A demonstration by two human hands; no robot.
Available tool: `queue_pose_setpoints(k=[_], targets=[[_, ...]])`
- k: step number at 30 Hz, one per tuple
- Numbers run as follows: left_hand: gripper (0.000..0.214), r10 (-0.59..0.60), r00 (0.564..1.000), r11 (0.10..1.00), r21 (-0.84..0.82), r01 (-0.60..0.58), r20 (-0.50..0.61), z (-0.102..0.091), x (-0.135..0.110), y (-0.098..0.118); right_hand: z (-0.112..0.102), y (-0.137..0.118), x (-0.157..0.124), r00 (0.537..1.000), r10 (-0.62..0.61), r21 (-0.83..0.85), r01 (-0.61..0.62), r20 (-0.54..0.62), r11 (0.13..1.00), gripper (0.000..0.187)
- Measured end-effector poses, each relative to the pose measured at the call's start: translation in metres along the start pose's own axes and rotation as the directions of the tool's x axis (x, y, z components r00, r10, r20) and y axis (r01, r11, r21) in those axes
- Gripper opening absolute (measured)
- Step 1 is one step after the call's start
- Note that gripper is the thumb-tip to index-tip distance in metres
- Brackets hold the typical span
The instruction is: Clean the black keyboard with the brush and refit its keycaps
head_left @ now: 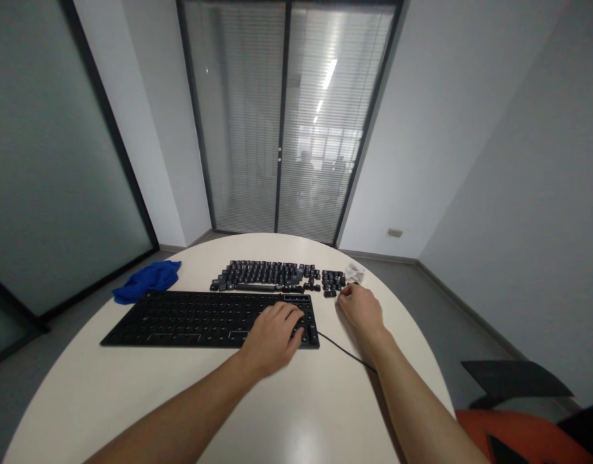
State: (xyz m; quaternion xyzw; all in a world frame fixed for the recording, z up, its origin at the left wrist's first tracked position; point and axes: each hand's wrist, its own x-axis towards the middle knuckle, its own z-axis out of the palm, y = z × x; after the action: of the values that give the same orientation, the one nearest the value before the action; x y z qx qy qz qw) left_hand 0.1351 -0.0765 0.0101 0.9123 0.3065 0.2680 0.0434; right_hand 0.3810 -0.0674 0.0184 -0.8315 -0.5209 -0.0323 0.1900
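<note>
Black and stripped of its caps, the keyboard (180, 319) lies across a round white table (296, 412). The left hand (274, 335) rests palm down on the keyboard's right end, fingers loosely spread and gripping nothing. The right hand (361, 312) sits on the table just right of the keyboard, fingers curled forward. Its fingertips reach the last of the loose keycaps (267, 274), but I cannot tell whether they pinch one. Those keycaps lie in rows just beyond the keyboard's far edge. A blue cloth (149, 280) is bunched past the keyboard's far left corner. A crumpled white wipe (354, 270) lies beyond the keyboard's right end, beside the keycaps. A thin cable (345, 351) runs from the keyboard's right end under the right wrist.
</note>
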Motion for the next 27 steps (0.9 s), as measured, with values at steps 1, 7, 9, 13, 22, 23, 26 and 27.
queue_pose_setpoints(k=[1,7,9,13,22,23,26,27], targets=[[0.025,0.001,1.0,1.0,-0.005,-0.001,-0.003,0.0,0.0,0.0,-0.001,0.0,0.0,1.0,0.001,-0.002,-0.001,0.008,1.0,0.024],[0.031,0.041,0.999,0.997,-0.07,-0.04,0.003,-0.007,0.001,-0.009,-0.003,-0.001,-0.002,0.999,-0.004,-0.04,0.006,0.05,0.999,0.026],[0.031,0.06,0.998,0.995,-0.085,-0.059,0.011,-0.008,0.001,-0.014,-0.005,-0.001,-0.004,0.997,-0.012,-0.049,0.015,0.075,0.999,0.025],[0.026,0.07,0.997,0.99,-0.121,-0.067,0.027,-0.007,0.003,-0.023,-0.012,-0.004,-0.007,0.996,-0.002,-0.054,0.007,0.09,0.999,0.023],[0.025,-0.102,0.994,0.954,-0.287,0.089,-0.028,-0.001,0.004,-0.032,-0.021,-0.028,-0.017,0.789,-0.601,0.528,0.567,-0.127,0.632,0.021],[0.024,-0.116,0.993,0.949,-0.297,0.103,-0.028,0.0,0.004,-0.032,-0.02,-0.032,-0.02,0.77,-0.626,0.558,0.576,-0.124,0.597,0.018],[0.028,-0.121,0.992,0.943,-0.317,0.105,-0.034,0.0,0.004,-0.032,-0.013,-0.04,-0.028,0.756,-0.654,0.626,0.526,-0.035,0.576,0.014],[0.03,-0.11,0.993,0.945,-0.313,0.092,-0.038,0.0,0.004,-0.031,-0.01,-0.042,-0.031,0.762,-0.648,0.641,0.501,-0.008,0.581,0.014]])
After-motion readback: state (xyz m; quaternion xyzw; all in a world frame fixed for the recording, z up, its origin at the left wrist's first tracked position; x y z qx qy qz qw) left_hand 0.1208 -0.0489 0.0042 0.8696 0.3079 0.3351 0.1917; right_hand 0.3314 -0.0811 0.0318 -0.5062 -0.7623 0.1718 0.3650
